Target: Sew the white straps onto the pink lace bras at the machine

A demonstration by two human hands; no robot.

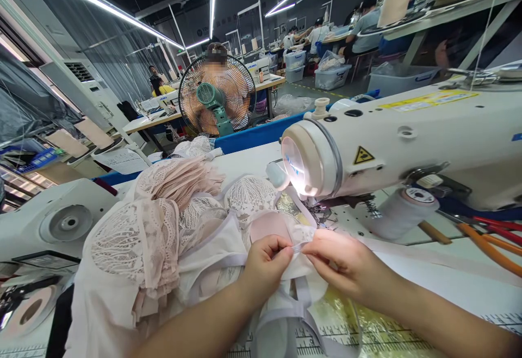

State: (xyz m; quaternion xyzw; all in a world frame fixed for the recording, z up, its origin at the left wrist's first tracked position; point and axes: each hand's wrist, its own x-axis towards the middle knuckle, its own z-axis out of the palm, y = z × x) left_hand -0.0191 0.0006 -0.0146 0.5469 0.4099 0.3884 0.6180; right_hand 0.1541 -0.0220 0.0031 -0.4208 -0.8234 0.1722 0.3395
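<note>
A white lace bra (249,196) with a pink inner cup lies in front of the sewing machine (367,146). My left hand (265,263) pinches a thin pale edge of it between thumb and fingers. Close by on the right, my right hand (346,263) grips the same edge between thumb and forefinger, under the lamp light. A short stretch of the edge shows between the two pinches. Pale straps (285,314) hang below my hands toward the table's front. The machine's needle area is mostly hidden behind its round head.
Stacked pink lace bras (134,244) fill the left side. A thread cone (403,214) and orange-handled scissors (489,246) lie to the right. Clear yellowish plastic (342,320) covers part of a printed ruler. Beyond the table stand a large fan (216,97) and several people at work.
</note>
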